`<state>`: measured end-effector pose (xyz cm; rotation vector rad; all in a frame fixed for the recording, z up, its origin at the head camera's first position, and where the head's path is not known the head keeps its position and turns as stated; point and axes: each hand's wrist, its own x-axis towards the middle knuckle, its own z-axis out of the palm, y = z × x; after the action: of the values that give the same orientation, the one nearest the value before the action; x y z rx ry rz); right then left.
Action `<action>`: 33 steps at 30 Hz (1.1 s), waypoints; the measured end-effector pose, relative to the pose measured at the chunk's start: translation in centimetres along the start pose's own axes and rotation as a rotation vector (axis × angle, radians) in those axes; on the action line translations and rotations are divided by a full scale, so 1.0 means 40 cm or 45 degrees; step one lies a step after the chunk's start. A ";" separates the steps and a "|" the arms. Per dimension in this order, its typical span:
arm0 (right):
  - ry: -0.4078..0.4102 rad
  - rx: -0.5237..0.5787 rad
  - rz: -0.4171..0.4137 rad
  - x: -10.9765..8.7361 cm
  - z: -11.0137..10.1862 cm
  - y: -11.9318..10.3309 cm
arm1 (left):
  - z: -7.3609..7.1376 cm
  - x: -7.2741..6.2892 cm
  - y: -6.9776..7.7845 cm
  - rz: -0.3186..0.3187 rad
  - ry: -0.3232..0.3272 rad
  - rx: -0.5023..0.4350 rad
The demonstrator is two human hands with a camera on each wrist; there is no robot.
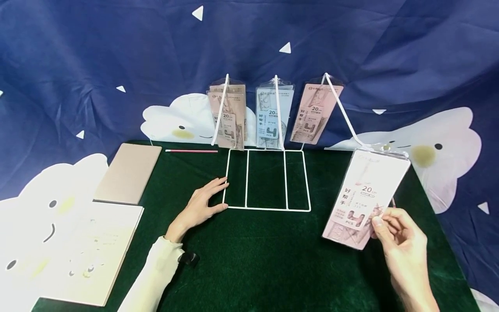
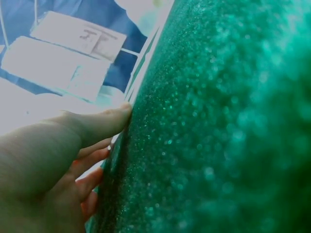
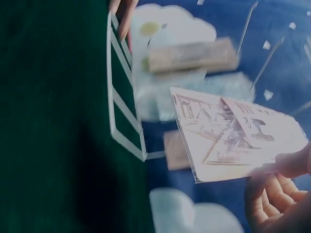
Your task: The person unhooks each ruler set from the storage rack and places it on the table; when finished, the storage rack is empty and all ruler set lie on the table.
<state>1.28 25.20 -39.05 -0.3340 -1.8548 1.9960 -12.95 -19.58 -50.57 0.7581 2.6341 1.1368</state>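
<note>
Pink ruler packet [image 1: 362, 195], pinched low in the right hand [image 1: 403, 240], is best kept square to the hook [image 1: 345, 110] while the left hand [image 1: 196, 211], fingers outstretched, steadies the white rack [image 1: 269, 209].

Pale-pink packet [image 1: 364, 197], white rack [image 1: 287, 209], green tablecloth [image 1: 269, 260], cloud-patterned blue backdrop [image 1: 249, 34]
</note>
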 end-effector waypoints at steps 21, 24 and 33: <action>-0.157 -0.653 0.026 0.260 -0.178 0.214 | 0.004 -0.001 0.002 0.032 0.033 0.004; -0.139 -0.841 0.023 0.278 -0.184 0.225 | 0.003 -0.001 0.002 0.024 0.014 -0.002; -0.080 -1.200 0.081 0.304 -0.184 0.233 | 0.000 -0.003 0.000 -0.002 0.004 -0.007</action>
<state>-7.59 36.72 -47.88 -0.5815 -2.7390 1.0277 -12.86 -19.64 -50.56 0.7535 2.6330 1.1450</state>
